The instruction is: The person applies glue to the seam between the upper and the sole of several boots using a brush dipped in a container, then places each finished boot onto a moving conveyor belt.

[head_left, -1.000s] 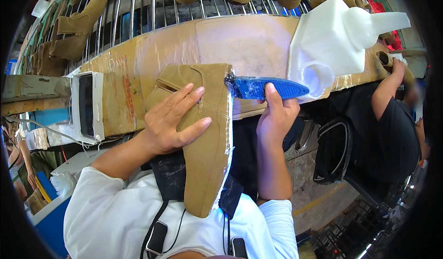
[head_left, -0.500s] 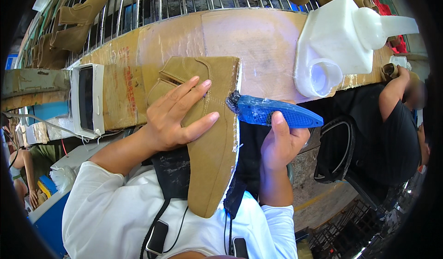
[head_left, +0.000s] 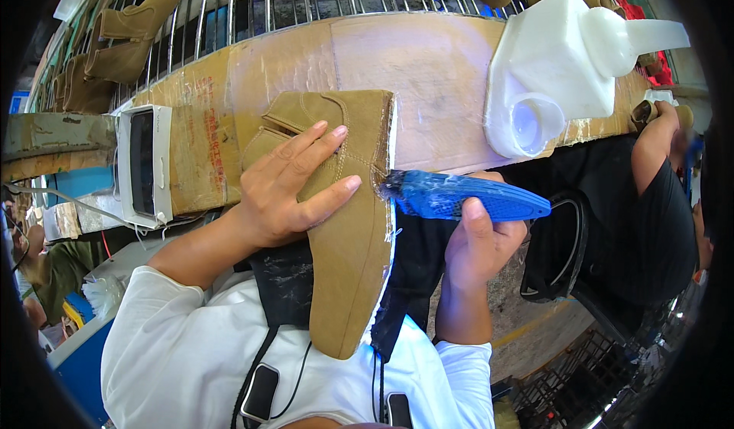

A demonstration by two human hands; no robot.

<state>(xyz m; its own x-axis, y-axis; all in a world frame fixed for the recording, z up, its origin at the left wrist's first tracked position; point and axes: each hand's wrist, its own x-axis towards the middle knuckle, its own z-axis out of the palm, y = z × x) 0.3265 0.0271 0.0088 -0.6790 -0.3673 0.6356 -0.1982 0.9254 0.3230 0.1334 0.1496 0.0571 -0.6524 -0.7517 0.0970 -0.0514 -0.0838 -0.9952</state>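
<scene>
A tan suede ankle boot (head_left: 344,276) lies on its side before me, toe toward my body and heel end away. My left hand (head_left: 287,188) holds it, thumb and fingers spread across the upper. In my right hand (head_left: 485,245) is a brush with a blue handle (head_left: 474,196), gripped with the thumb on the near side. Its dark bristles touch the boot's right edge, where the upper meets a white rim along the bottom. The underside of the boot is hidden.
A white plastic bottle (head_left: 558,54) with an open cup (head_left: 527,123) stands at the right of the cardboard-covered bench (head_left: 413,62). A white framed box (head_left: 149,165) is at the left. Boots (head_left: 126,35) sit on a metal rack beyond. Another person (head_left: 642,215) sits at the right.
My right hand and the brush have moved right and slightly nearer, with the bristles now at the boot's rim. The boot and left hand have hardly shifted.
</scene>
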